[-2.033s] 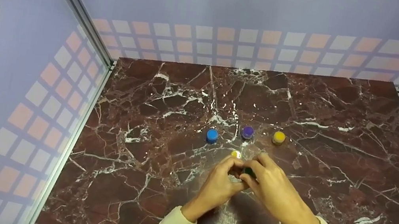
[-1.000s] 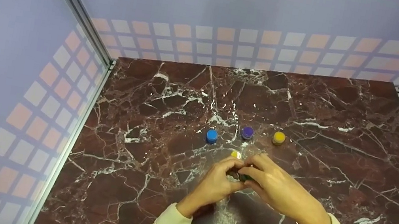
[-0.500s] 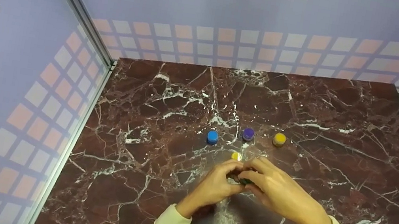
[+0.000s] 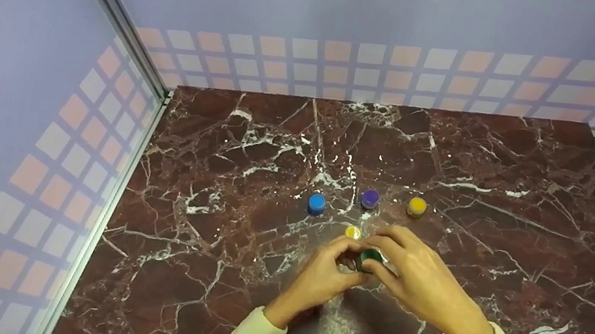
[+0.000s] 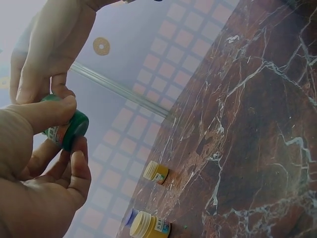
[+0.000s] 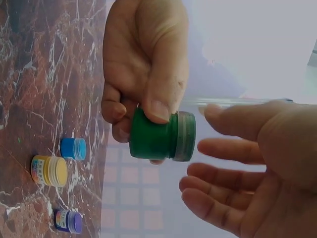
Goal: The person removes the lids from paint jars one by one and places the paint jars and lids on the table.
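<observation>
A small green paint jar (image 6: 151, 135) with a clear screw lid (image 6: 185, 136) is held up above the table. My left hand (image 4: 326, 270) grips it by the body, with the thumb pressed along its side in the right wrist view. My right hand (image 4: 417, 275) is at the lid end, fingers loosely spread and a little apart from the lid in the right wrist view. From the head view, the green jar (image 4: 371, 259) shows between both hands. Just beyond the fingertips stands a yellow jar (image 4: 352, 232).
Farther back on the dark red marble tabletop (image 4: 245, 194) stand a blue jar (image 4: 317, 203), a purple jar (image 4: 369, 198) and another yellow jar (image 4: 416, 207). Lilac panels (image 4: 328, 10) with pink and white checks wall the back and sides.
My right hand's fingers, closed around the lid half a second ago, have opened off it, so more of the green jar shows. My left hand keeps its grip in nearly the same place.
</observation>
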The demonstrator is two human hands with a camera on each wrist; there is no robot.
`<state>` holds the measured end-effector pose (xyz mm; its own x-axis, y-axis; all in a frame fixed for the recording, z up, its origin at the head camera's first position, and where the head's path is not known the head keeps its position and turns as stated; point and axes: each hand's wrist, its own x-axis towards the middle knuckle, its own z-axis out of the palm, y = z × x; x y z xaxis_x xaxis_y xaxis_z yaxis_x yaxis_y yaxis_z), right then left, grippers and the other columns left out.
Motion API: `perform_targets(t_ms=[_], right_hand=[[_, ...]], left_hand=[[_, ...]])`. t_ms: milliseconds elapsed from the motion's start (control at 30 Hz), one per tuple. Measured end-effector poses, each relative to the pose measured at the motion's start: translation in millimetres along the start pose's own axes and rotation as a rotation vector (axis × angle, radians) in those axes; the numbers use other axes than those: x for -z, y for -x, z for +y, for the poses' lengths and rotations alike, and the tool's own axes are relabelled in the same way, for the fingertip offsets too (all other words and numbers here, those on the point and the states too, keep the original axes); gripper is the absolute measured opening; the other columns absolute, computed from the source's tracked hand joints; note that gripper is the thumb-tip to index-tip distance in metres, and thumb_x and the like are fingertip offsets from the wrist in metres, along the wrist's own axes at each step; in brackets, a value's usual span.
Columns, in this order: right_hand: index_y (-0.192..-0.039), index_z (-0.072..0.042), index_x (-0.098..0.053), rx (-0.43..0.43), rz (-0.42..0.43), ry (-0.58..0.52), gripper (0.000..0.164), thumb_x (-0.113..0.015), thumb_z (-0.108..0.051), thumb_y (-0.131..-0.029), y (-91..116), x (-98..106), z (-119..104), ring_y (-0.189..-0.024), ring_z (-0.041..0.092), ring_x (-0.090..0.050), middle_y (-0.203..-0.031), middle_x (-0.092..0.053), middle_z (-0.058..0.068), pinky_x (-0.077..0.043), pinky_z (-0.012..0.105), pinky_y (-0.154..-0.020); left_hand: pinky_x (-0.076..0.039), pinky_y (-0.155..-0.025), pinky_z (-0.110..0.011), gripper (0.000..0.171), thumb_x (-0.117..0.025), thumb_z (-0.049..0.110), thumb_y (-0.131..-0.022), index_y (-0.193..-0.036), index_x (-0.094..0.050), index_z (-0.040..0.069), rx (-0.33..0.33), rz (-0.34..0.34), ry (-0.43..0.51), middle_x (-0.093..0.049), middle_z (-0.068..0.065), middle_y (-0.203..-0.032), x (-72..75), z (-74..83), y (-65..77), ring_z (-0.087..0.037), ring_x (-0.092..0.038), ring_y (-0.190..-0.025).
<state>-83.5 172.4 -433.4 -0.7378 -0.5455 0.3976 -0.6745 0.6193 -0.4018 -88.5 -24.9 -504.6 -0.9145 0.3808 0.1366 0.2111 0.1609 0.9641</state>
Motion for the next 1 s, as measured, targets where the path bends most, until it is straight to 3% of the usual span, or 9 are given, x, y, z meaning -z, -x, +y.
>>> perform_targets(t_ms=[200, 333, 633, 867, 1000], right_hand=[[-0.11, -0.002, -0.072, -0.064, 0.095, -0.026, 0.024, -0.08, -0.015, -0.092, 0.1, -6.7, -4.6, -0.079, 0.015, -0.062, -0.108, -0.066, 0.007, -0.057, 0.031, -0.066], [-0.109, 0.002, -0.071, -0.089, 0.155, -0.024, 0.025, -0.081, -0.011, -0.09, 0.2, -12.2, -10.3, -0.071, 0.013, -0.057, -0.104, -0.065, 0.008, -0.053, 0.028, -0.059], [-0.102, 0.002, -0.07, -0.143, 0.172, 0.098, 0.026, -0.083, -0.017, -0.089, 1.9, -20.5, -25.0, -0.08, 0.022, -0.056, -0.095, -0.062, 0.009, -0.055, 0.035, -0.064], [-0.099, 0.001, -0.071, -0.17, 0.155, 0.154, 0.026, -0.083, -0.02, -0.089, 3.8, -24.5, -30.3, -0.078, 0.023, -0.053, -0.091, -0.058, 0.007, -0.052, 0.032, -0.058], [-0.098, 0.001, -0.072, -0.205, 0.155, 0.169, 0.024, -0.084, -0.017, -0.087, 4.5, -26.3, -32.1, -0.079, 0.025, -0.056, -0.091, -0.058, 0.008, -0.054, 0.034, -0.058]], left_hand=[[-0.058, -0.088, -0.032, 0.035, -0.085, 0.005, -0.084, -0.114, -0.067, 0.002, -0.024, 0.048, 0.039, -0.067, -0.005, -0.11, -3.1, 0.4, 1.2, -0.014, -0.066, -0.096], [-0.059, -0.086, -0.036, 0.035, -0.086, 0.006, -0.083, -0.111, -0.066, 0.001, -0.05, 0.081, 0.034, -0.067, -0.006, -0.108, -6.8, -0.8, 2.0, -0.019, -0.067, -0.093], [-0.059, -0.081, -0.039, 0.031, -0.08, -0.003, -0.085, -0.109, -0.061, 0.002, -0.11, 0.12, -0.03, -0.061, -0.007, -0.107, -16.1, -2.2, 5.2, -0.012, -0.061, -0.089], [-0.055, -0.077, -0.027, 0.036, -0.079, -0.01, -0.081, -0.108, -0.059, 0.003, -0.166, 0.154, -0.107, -0.06, -0.008, -0.103, -21.7, -3.4, 6.5, -0.01, -0.057, -0.087], [-0.055, -0.076, -0.027, 0.036, -0.078, -0.011, -0.079, -0.108, -0.058, 0.001, -0.193, 0.177, -0.139, -0.057, -0.005, -0.1, -23.7, -4.3, 6.6, -0.01, -0.056, -0.085]])
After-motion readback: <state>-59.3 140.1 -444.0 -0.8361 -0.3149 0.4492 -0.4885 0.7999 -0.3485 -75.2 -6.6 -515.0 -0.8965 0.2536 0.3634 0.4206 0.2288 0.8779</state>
